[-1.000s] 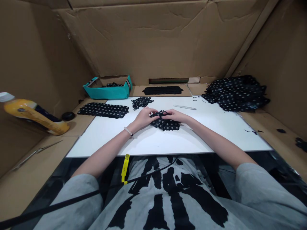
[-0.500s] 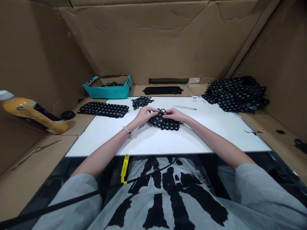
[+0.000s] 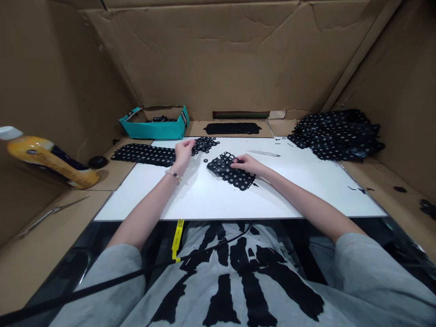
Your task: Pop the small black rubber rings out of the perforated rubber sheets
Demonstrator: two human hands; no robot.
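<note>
My right hand pinches the upper right part of a black perforated sheet, which lies tilted on the white board. Rows of round holes show white through it, and open rings stand along its far edge. At the left side of a pile of small black rings is my left hand, its fingers closed together. Whatever those fingertips hold, if anything, is too small to make out. One loose black ring lies between the pile and the sheet.
Another perforated strip lies left, near a teal box of rings. Behind are a black stack and a pen-like tool. A heap of perforated sheets is right; a yellow bottle and scissors are left.
My left hand has left the sheet and moved left and away to the ring pile. The sheet has turned slightly, still in my right hand. A single ring now lies apart from the pile.
</note>
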